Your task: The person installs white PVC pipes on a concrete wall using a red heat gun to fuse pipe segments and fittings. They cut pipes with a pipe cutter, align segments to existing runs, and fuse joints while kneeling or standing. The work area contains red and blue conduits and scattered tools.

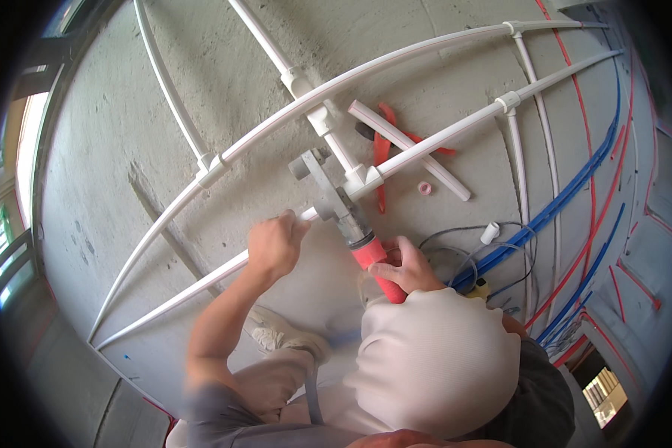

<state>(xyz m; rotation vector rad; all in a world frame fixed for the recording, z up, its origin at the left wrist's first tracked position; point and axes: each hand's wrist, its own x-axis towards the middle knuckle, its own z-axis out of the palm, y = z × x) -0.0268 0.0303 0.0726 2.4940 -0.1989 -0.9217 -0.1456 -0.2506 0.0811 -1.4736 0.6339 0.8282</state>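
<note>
My left hand (pixel 276 243) is closed round a long white pipe (pixel 209 281) close to its end. That end meets the grey heating head of a pipe welding tool (pixel 332 190). My right hand (pixel 403 265) grips the tool's red handle. On the head's other side stands a white tee fitting (pixel 361 178) at the end of a short pipe; whether it touches the head I cannot tell. Beyond it lie red-handled pipe cutters (pixel 383 138), partly under a loose piece of white pipe (pixel 425 164). A small white ring with a pink edge (pixel 424 189) is beside them.
Joined white pipes (pixel 403 60) run across the concrete floor (pixel 224 89). To the right lie a white pipe fitting (pixel 490 233), a dark looped cable (pixel 433 235) and blue conduits (pixel 567 207). Red conduits (pixel 582 112) run past them. Windows (pixel 26 172) line the far left.
</note>
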